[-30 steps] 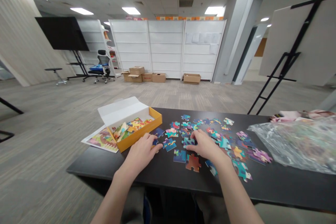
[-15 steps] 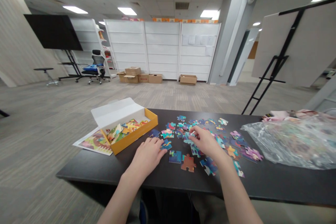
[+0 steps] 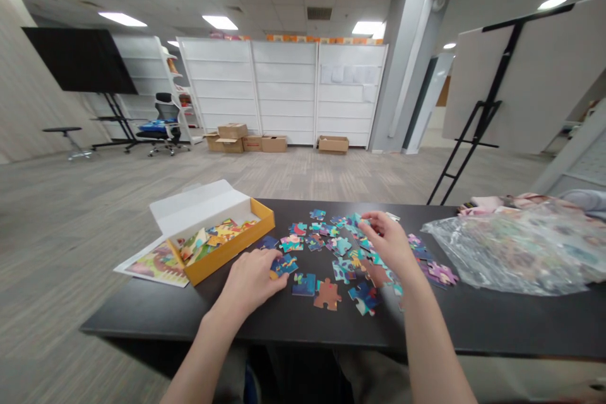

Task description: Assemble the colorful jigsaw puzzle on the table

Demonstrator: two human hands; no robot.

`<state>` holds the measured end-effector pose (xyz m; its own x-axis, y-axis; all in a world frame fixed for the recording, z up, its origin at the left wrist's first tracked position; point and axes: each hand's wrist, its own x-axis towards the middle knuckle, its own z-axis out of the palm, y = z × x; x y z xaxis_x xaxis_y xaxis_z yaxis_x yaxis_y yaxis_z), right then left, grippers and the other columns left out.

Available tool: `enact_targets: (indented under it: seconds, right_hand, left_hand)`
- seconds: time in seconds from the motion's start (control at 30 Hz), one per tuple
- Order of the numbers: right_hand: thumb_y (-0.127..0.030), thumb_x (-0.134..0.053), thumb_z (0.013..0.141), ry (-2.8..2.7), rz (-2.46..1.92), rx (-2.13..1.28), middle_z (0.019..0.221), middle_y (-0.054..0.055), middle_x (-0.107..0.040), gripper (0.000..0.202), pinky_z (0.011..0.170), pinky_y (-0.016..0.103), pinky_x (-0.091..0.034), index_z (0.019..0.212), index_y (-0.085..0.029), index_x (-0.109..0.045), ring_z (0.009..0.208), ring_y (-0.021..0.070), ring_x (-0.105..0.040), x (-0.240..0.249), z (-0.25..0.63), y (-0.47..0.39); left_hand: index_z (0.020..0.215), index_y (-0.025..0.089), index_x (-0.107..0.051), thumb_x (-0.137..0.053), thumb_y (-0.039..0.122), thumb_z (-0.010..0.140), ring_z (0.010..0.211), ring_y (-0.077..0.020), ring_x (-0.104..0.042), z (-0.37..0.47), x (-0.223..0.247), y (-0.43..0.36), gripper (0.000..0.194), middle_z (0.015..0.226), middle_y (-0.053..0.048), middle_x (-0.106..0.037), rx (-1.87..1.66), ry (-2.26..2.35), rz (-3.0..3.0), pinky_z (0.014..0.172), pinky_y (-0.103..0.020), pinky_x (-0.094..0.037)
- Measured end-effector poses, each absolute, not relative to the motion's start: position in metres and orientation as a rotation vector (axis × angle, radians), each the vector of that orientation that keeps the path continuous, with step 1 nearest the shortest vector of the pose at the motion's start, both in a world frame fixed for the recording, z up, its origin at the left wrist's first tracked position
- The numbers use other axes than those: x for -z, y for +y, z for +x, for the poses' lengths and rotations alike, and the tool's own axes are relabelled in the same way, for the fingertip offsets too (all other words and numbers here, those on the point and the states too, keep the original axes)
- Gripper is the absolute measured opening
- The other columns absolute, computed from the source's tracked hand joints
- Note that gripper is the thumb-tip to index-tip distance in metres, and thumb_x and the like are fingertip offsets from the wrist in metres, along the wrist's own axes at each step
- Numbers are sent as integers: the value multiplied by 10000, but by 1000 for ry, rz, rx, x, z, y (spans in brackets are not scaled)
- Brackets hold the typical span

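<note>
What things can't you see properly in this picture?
All in the head view:
Right hand: too small and blurry to tell if its fingers hold the teal piece.
Blue piece: partly hidden by the left hand.
Plastic bag: shiny folds blur what's inside.
Papers at the back: too small to read.
White board: cut off by the right edge.

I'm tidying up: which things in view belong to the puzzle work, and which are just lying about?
Likely part of the work:
puzzle pieces
yellow box
picture sheet

Likely just lying about:
plastic bag
cardboard boxes
office chair
stool
</note>
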<state>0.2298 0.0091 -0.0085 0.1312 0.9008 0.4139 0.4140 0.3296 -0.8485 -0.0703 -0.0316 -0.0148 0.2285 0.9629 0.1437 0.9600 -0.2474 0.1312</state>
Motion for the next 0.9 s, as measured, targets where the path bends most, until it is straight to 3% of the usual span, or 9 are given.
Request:
enact_targets:
  seconds: [0.23, 0.5, 0.67, 0.8, 0.9]
  right_hand:
    - [-444, -778, 712, -810, -1051, -504, 663, -57, -594, 492, 501, 203, -368, 1095, -177, -624, 540, 90, -500, -1, 258, 4]
    - [-278, -764, 663, -562, -649, -616, 722, -53, -599, 244, 468, 169, -329, 862, -187, -656, 541, 53, -473, -17, 284, -9]
    - [-240, -703, 679, -412, -476, -701, 652, -69, -537, 192, 454, 156, -354, 842, -184, -619, 525, 53, -463, -26, 301, -26]
    - [-244, -692, 688, -397, -464, -726, 633, -62, -542, 178, 456, 164, -370, 834, -178, -615, 524, 61, -476, -25, 308, -30]
    - [-237, -677, 683, -330, -467, -764, 640, -55, -559, 172, 454, 167, -372, 834, -173, -622, 517, 58, -473, -24, 309, -32]
  left_hand:
    - [1189, 220, -673, -627, 417, 835, 1028, -278, -680, -59, 8, -24, 408, 1122, -77, -738, -504, 1853, 2562, 892, -379, -499]
    - [1083, 186, -685, -666, 417, 821, 1016, -289, -676, 49, -8, 21, 350, 1049, -101, -748, -411, 1216, 2992, 907, -402, -488]
    - [1003, 158, -694, -659, 462, 810, 951, -310, -701, 136, -17, 50, 362, 983, -145, -749, -334, 996, 3097, 824, -397, -521]
    - [956, 184, -710, -667, 548, 785, 871, -288, -716, 191, -11, 59, 405, 938, -125, -754, -302, 801, 3104, 749, -359, -539]
    - [985, 190, -716, -666, 506, 793, 893, -285, -715, 214, -1, 63, 373, 942, -119, -755, -363, 801, 3101, 762, -354, -540]
